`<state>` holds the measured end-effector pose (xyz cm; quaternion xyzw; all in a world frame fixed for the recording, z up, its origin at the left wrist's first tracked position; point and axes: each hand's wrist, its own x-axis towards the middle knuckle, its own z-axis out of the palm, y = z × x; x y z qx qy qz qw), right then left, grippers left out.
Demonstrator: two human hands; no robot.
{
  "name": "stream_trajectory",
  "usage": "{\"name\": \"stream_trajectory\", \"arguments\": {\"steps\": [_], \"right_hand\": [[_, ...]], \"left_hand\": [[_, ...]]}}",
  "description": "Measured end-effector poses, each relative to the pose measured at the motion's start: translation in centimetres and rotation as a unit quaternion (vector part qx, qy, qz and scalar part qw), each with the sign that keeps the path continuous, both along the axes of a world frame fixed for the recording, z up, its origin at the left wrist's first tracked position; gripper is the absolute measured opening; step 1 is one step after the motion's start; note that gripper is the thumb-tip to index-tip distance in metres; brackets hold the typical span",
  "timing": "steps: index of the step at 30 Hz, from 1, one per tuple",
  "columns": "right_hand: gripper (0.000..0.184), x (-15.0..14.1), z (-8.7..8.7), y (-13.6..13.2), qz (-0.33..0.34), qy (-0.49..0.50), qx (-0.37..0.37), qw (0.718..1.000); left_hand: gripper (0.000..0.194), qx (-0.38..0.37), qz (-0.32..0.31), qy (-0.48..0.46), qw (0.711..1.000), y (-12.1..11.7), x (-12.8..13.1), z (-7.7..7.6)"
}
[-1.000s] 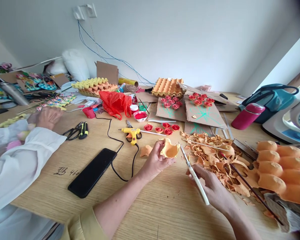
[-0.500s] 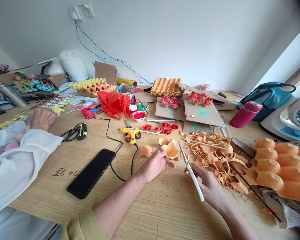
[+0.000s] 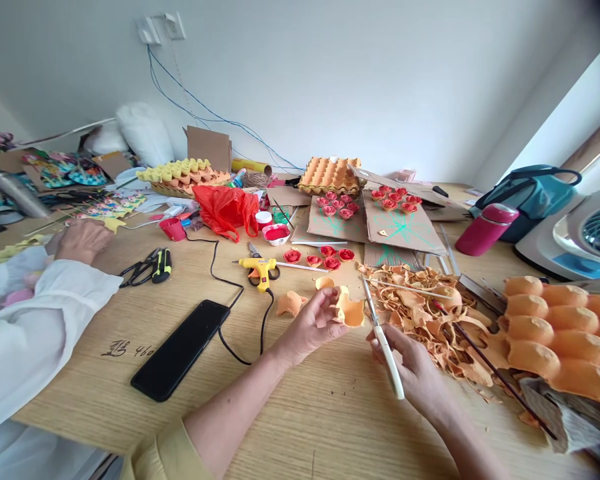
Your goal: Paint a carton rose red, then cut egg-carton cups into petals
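Between the fingers of my left hand [image 3: 310, 328] is an orange egg-carton cup [image 3: 351, 311] with a scalloped, cut edge. My right hand [image 3: 411, 363] is closed around a pair of white-handled scissors [image 3: 389, 357]. Their blades point up and away, just right of the cup and apart from it. Two more cut cup pieces lie beyond my left hand: one rough-sided piece [image 3: 290, 303] and one smaller piece [image 3: 325, 283]. A heap of orange carton scraps [image 3: 425, 320] spreads beyond my right hand.
An orange egg tray [image 3: 555, 327] sits at the right. Left of my hands are a yellow glue gun [image 3: 259, 270] and a black phone [image 3: 180, 350]. Red paper roses [image 3: 332, 263] and red paint [image 3: 277, 233] stand further back. A co-worker's hand [image 3: 83, 240] rests at far left.
My left hand has turned the cup, so its open inside now faces me more. The scissors remain in my right hand, beside the cup. The view has shifted slightly.
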<state>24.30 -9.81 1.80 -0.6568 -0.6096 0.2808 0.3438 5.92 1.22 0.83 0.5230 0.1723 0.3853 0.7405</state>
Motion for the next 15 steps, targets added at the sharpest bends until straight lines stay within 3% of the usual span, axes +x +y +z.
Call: {"name": "stream_trajectory", "arguments": {"steps": [7, 11, 15], "right_hand": [[0.040, -0.4, -0.1, 0.2, 0.007, -0.016, -0.012, 1.000], [0.042, -0.7, -0.4, 0.4, -0.003, -0.031, -0.017, 0.999], [0.039, -0.8, -0.5, 0.3, -0.011, -0.029, -0.012, 0.999]], "left_hand": [[0.061, 0.007, 0.030, 0.056, 0.998, -0.6, 0.4, 0.8], [0.080, -0.028, -0.044, 0.046, 0.998, -0.5, 0.3, 0.2], [0.067, -0.077, -0.096, -0.023, 0.992, -0.3, 0.2, -0.3]]}}
